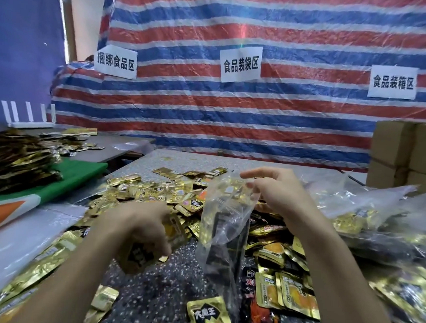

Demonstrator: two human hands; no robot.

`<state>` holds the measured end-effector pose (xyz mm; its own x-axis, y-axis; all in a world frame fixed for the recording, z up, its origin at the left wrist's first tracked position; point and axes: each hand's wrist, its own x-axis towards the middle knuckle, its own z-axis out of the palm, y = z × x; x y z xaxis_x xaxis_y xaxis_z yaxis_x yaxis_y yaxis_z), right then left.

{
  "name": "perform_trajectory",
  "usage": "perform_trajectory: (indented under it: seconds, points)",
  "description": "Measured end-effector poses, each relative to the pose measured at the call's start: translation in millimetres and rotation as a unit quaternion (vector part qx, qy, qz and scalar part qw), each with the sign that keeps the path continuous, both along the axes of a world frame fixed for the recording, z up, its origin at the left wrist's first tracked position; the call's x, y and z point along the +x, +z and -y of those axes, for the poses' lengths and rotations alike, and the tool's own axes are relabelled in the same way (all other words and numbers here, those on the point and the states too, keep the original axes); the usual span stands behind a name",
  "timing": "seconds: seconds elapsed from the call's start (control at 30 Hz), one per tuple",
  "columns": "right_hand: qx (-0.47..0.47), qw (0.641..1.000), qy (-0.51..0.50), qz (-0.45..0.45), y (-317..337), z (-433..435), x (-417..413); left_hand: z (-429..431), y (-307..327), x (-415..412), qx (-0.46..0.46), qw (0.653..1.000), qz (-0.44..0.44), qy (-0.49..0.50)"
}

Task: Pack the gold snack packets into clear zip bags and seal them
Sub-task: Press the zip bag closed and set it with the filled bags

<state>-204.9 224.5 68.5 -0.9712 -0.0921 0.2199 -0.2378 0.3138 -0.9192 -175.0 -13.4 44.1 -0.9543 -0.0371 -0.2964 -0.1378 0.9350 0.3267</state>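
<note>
Our right hand (276, 192) pinches the mouth of the clear bag (222, 235), index finger raised; our left hand (138, 229), knuckles up, curls round gold packets (139, 255).

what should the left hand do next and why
Probably lift the left hand and its packets to the top of the bag and drop them in. The left hand already grips a few packets low over the pile. The right hand pinches the bag's top edge and holds it upright. The bag looks only partly filled and not sealed.
</note>
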Motion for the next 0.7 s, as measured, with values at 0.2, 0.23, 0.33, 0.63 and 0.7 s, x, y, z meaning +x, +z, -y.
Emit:
perform_trajectory:
  seconds: [0.2,0.23,0.33,0.63,0.7]
  points:
    - [-0.011,1.0,0.023,0.012,1,3,1,10,63,9,0.375,0.851,-0.362,0.057]
    - [-0.007,0.999,0.03,0.01,2,4,2,1,67,6,0.413,0.805,-0.418,0.075]
    - [-0.005,0.999,0.05,0.0,2,6,3,-30,76,-6,0.434,0.744,-0.499,0.097]
    - [-0.037,0.999,-0.017,-0.016,-5,8,-9,-72,41,-27,0.298,0.847,-0.44,-0.004]
    - [-0.072,0.997,-0.023,-0.019,-5,8,-10,-68,42,-27,0.206,0.894,-0.397,-0.037]
